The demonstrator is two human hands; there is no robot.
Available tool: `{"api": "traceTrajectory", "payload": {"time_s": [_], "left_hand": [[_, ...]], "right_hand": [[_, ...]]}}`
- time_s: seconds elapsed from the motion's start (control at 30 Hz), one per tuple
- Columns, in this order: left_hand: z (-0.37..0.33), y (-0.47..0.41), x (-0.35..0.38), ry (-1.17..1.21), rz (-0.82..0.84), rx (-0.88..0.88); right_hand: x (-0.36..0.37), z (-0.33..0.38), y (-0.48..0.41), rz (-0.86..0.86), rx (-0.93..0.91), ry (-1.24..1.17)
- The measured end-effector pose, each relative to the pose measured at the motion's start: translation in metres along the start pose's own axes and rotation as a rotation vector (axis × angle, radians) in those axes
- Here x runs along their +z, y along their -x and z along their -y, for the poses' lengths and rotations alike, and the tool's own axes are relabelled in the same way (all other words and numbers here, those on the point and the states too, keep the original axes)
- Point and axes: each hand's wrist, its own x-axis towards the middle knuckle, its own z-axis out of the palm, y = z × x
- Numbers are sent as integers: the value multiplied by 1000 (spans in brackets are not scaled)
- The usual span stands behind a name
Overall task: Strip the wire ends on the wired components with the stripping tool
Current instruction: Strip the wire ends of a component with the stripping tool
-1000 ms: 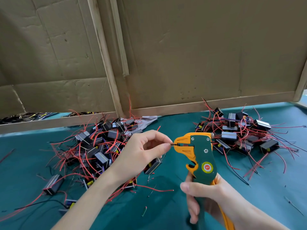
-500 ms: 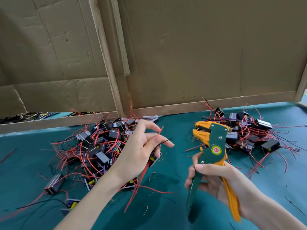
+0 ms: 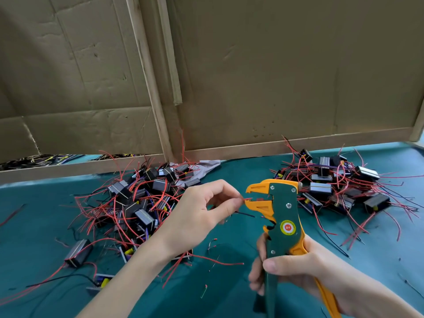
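Observation:
My right hand (image 3: 296, 274) grips the handles of the green and orange stripping tool (image 3: 278, 216), held upright with its open jaws facing left. My left hand (image 3: 202, 216) pinches a red wire (image 3: 247, 199) between thumb and forefinger, and the wire's tip sits in the tool's jaws. A black wire (image 3: 244, 214) juts from under the same fingers, just below the jaws. The component these wires belong to is hidden behind my left hand.
A heap of black wired components (image 3: 135, 203) with red leads lies left of my hands, and a second heap (image 3: 337, 189) lies at the right. Cut insulation bits (image 3: 214, 241) dot the teal mat (image 3: 229, 292). Cardboard walls (image 3: 275, 76) stand behind.
The tool pulled away to the right from the black wire, its jaws opened, then it came back left. My left hand now feeds a red wire into the jaws.

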Motion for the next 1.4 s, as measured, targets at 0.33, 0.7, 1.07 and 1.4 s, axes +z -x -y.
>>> {"api": "traceTrajectory", "payload": {"time_s": [0.33, 0.7, 1.07, 1.4], "left_hand": [[-3, 0, -8, -40, 79, -47], [6, -4, 2, -226, 1, -146], [-86, -111, 28, 49, -369, 220], [-63, -142, 97, -133, 209, -148]], "right_hand": [[3, 3, 3, -50, 8, 113], [19, -23, -8, -283, 19, -76], [-3, -8, -16, -407, 11, -575], [-6, -12, -16, -390, 44, -593]]}}
